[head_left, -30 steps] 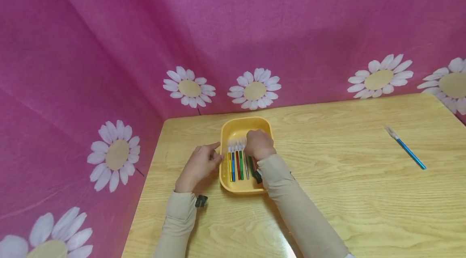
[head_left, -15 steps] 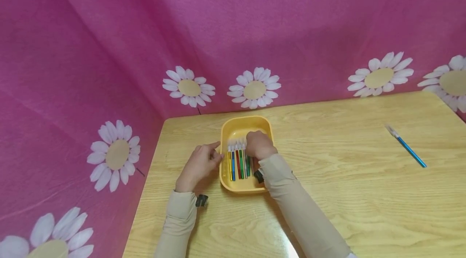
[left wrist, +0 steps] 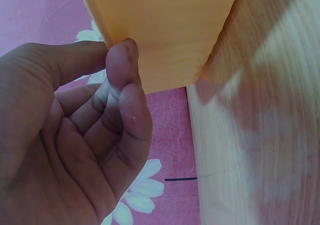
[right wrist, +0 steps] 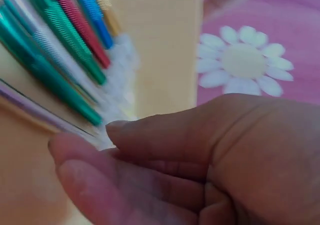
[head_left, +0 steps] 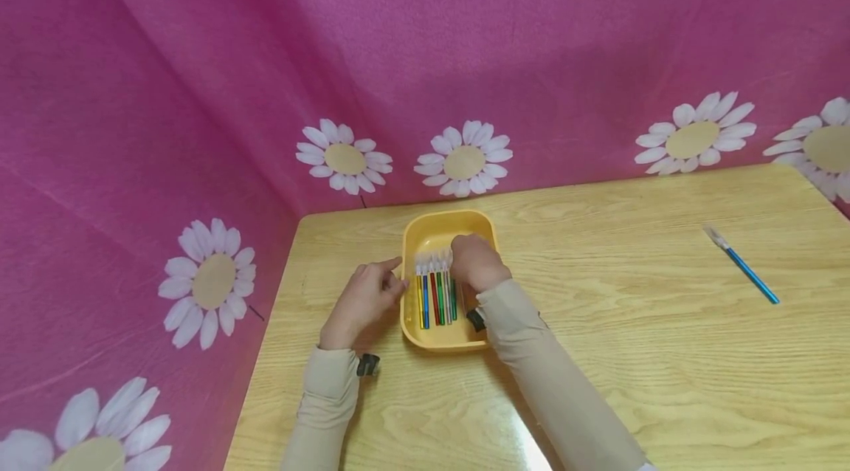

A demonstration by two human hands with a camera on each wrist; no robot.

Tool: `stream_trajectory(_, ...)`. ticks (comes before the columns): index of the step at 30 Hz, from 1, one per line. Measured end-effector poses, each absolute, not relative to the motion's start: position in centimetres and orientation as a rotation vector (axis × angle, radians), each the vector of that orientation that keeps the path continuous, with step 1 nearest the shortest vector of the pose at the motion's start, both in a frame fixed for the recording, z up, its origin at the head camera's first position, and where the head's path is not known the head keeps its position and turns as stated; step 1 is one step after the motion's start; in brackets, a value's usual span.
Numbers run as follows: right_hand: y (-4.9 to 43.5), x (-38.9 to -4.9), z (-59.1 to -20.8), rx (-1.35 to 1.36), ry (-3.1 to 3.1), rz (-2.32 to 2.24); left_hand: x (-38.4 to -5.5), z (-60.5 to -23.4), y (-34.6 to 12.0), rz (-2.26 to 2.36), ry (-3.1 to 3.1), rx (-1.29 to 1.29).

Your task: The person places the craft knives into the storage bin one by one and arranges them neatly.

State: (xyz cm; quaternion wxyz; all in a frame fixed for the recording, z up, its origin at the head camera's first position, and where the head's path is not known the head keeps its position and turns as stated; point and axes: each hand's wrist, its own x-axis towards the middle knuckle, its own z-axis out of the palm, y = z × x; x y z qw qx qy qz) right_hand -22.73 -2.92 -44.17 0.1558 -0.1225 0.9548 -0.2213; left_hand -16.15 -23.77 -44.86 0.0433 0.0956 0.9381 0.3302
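Note:
My left hand (head_left: 364,303) holds the near-left side of a yellow plastic tray (head_left: 415,342) at its rim; in the left wrist view its fingertips are against the outer wall. Inside lies a row of craft knives (head_left: 440,301) with metallic yellow, blue, red, green and silver handles and clear caps, side by side, caps to the back. My right hand (head_left: 479,263) reaches into the right part of the tray. In the right wrist view its thumb and forefinger pinch the cap end of a pale purplish craft knife (right wrist: 42,107), beside a green craft knife (right wrist: 45,67).
Another craft knife, blue (head_left: 750,273), lies on the wooden table (head_left: 631,323) far to the right. A pink curtain (head_left: 564,28) with white daisies stands behind and to the left of the table.
The green knife near my right hand has shifted left against the row. My right hand has moved slightly right; my left hand stays at the tray.

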Motion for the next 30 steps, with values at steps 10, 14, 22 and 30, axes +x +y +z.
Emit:
stream_trajectory(10,1.0,-22.7,-41.5,-0.434,2.838,-0.818,-16.1,-44.8,-23.7,1.006,2.851,0.250)
stream_trajectory(14,3.2,-22.5,-41.3,-0.484,2.948,-0.917,-16.1,-44.7,-23.7,1.017,2.846,0.253)
stream_trajectory(22,8.0,-21.9,-41.8,-0.468,3.087,-1.032,-16.1,-44.7,-23.8,1.022,2.842,0.238)
stream_trajectory(30,12.1,-21.8,-42.5,-0.437,3.161,-1.044,-16.2,-45.0,-23.7,1.017,2.844,0.231)
